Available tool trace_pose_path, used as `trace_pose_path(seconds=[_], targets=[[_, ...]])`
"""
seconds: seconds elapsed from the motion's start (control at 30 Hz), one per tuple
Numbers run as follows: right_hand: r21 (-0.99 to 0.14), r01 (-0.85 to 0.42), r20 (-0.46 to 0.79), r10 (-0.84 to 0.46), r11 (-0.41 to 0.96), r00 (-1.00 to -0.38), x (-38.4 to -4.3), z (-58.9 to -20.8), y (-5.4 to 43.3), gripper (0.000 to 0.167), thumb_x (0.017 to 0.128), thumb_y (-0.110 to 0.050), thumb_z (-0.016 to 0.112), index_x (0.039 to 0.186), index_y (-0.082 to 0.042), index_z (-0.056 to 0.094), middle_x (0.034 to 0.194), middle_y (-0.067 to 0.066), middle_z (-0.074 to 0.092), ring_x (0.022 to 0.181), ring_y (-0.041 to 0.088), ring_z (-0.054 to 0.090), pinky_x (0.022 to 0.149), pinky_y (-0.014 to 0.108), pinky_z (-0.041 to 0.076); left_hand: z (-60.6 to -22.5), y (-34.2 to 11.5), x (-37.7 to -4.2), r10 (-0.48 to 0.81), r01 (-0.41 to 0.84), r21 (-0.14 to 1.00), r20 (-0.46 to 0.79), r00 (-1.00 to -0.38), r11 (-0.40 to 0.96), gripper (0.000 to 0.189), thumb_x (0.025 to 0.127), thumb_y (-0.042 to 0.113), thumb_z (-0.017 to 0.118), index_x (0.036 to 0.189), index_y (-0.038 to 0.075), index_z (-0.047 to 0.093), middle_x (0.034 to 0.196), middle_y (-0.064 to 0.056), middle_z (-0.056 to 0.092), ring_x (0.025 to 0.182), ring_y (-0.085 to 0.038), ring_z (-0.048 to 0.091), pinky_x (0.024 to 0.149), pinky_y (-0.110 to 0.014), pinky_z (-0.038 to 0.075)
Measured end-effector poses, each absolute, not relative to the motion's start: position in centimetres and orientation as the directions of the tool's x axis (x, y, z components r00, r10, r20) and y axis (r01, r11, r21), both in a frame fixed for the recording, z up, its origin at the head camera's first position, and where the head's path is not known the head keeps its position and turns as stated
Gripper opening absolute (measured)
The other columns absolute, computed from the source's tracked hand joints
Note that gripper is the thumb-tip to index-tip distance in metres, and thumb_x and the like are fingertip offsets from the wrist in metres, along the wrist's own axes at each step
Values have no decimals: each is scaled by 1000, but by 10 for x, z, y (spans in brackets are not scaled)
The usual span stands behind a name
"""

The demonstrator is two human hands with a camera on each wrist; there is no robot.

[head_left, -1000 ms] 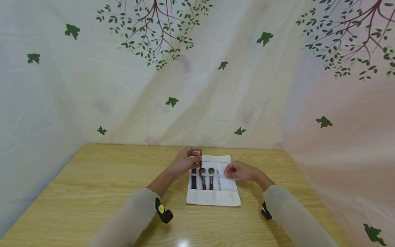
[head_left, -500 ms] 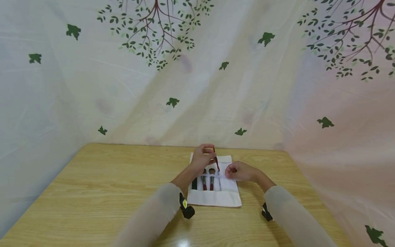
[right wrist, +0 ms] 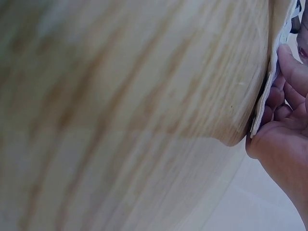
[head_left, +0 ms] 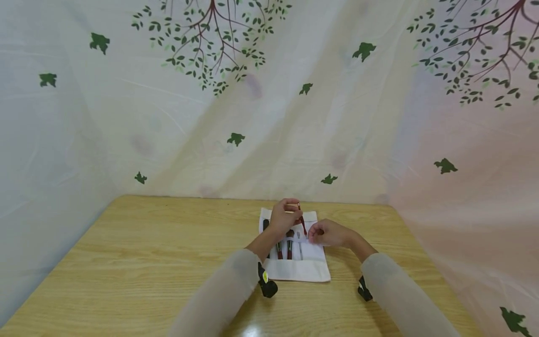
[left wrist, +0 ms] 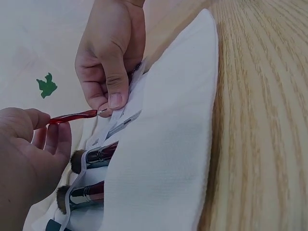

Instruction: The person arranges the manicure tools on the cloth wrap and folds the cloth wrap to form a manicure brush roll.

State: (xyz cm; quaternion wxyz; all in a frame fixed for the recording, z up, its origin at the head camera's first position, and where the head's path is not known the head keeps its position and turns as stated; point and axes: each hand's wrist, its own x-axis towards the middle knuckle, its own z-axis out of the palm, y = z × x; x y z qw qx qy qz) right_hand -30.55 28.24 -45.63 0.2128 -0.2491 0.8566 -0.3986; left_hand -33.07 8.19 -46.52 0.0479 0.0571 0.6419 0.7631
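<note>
A white cloth brush roll lies spread on the table. Over its upper part, my left hand pinches a slim red-handled tool with a thin metal tip pointing down. That tip comes right up to the thumb of my right hand. Thumb and fingers of the right hand pinch the roll's white elastic band near its right edge. Two brushes with brown bristles, one brush above the other brush in the left wrist view, sit under the band. Beside them is a thin silver tool.
A dark flat item is tucked at the roll's left side, partly behind the left hand. The wooden table extends around the roll. Behind it hangs a pale curtain with printed leaves and branches.
My left hand has carried the red-handled tool from the roll's left side rightward, up close to my right hand. The right hand has stayed in place on the band.
</note>
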Motion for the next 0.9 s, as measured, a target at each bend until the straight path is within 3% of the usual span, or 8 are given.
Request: trace_pose_path(seconds=[0.5,0.9], targets=[[-793,-264,-159,-604,549,-781,-305,-457,284,7,98,0,63,100,5,69,84,3,61,76,14,51,67,23,45,-465,87,-333,164,-3,999,2,-986,-36,35,93,-3,70,127,4,66,100,-9,66,78,-16,68,70,-28,60],[-772,-281,-165,-606,571,-778,-308,-458,285,7,99,-2,63,100,1,69,86,2,63,77,13,54,70,25,48,-472,88,-337,153,-15,999,-9,-988,-39,38,93,-3,71,130,1,65,103,-10,66,76,-14,66,68,-25,58]])
